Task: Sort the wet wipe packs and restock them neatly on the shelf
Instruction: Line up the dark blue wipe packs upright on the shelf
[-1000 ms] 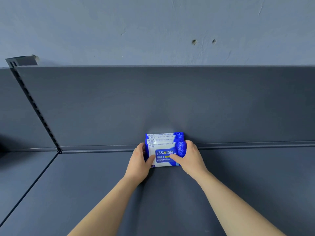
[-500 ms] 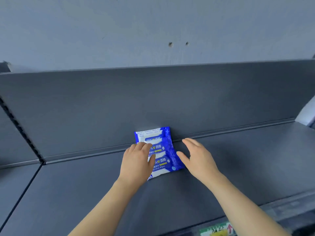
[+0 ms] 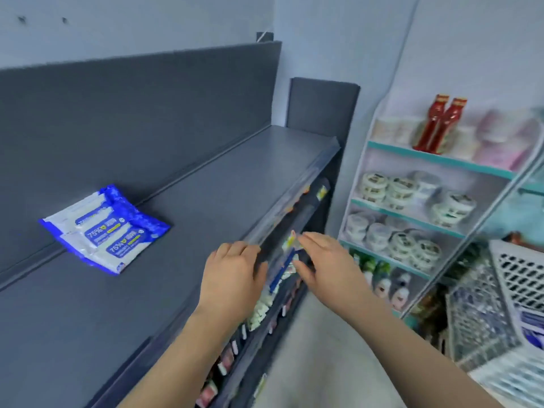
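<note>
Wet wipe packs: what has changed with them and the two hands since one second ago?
Both hands let go of the wet wipe packs: the left hand and the right hand drew back to the front edge of the shelf and hold nothing. The view swung to the right. The packs stayed at the back of the shelf, overlapped.

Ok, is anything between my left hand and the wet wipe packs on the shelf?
Nothing visible does. Only bare shelf lies between the left hand, at the front edge, and the wet wipe packs by the back panel.
</note>
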### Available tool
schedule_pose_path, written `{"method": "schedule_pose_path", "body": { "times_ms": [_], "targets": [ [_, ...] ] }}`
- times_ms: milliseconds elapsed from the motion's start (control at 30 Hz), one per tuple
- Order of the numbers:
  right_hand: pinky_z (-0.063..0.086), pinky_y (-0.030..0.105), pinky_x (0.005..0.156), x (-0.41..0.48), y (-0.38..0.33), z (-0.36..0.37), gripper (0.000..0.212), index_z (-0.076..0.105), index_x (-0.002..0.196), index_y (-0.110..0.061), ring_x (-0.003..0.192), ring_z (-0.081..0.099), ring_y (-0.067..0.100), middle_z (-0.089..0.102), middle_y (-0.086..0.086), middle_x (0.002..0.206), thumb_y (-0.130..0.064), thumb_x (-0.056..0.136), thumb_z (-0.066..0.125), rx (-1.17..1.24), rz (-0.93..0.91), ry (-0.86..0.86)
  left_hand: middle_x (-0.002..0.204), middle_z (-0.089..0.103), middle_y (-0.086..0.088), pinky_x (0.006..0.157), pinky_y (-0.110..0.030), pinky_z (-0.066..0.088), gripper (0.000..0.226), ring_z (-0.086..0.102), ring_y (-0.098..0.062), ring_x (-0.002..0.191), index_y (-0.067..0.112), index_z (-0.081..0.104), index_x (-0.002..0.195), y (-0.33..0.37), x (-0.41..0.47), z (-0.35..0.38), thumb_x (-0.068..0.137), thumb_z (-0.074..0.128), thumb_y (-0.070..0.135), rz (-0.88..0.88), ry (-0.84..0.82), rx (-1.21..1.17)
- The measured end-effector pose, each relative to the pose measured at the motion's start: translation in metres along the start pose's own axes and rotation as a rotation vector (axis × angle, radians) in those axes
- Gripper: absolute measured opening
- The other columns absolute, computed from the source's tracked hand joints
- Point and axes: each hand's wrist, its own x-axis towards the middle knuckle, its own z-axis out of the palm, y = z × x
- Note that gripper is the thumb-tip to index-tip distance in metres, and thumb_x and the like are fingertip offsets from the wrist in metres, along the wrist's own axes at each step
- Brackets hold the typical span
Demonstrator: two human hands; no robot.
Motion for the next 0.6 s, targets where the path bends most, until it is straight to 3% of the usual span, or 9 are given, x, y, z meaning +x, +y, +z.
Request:
{"method": "schedule_pose_path", "body": {
  "times_ms": [100,233,367,600],
  "targets": [
    [0.040,0.035,0.103,-0.060,0.046,-0.027,0.043,0.057,0.128,-0.007,0.118,0.055,0.030,0.059,0.010,0.129,-0.029,0.091,0.060,-0.037,0.175,0.025,0.081,0.068,0.002,0.066,-0.034,0.053,0.034,0.064,-0.025,0.073,0.019,0.070,0.087,0.070,0.001,0.017,0.079,0.045,0.040,0.144,-0.057,-0.055],
    [0.055,0.033,0.079,-0.144,0.112,-0.057,0.032,0.069,0.102,-0.007,0.089,0.067,0.028,0.069,0.008,0.100,-0.026,0.076,0.074,-0.102,0.403,0.107,0.080,0.067,0.000,0.062,-0.034,0.052,0.029,0.062,-0.024,0.071,0.016,0.069,0.089,0.168,0.000,0.043,0.080,0.050,0.036,0.388,-0.086,-0.177],
    [0.038,0.030,0.103,-0.222,0.177,-0.090,0.040,0.055,0.129,-0.014,0.119,0.051,0.022,0.056,0.003,0.130,-0.034,0.094,0.053,-0.160,0.594,0.095,0.084,0.063,0.005,0.068,-0.033,0.046,0.020,0.060,-0.021,0.080,0.024,0.063,0.088,0.277,-0.006,0.072,0.084,0.051,0.038,0.523,-0.158,-0.206],
    [0.030,0.026,0.109,-0.327,0.308,-0.136,0.048,0.041,0.142,-0.018,0.134,0.037,0.016,0.044,-0.003,0.146,-0.040,0.099,0.043,-0.169,0.788,0.084,0.119,0.058,0.010,0.095,-0.029,0.041,0.034,0.051,-0.013,0.110,0.028,0.052,0.126,0.463,-0.015,0.113,0.097,0.039,0.043,0.616,-0.233,-0.309]
  ]
}}
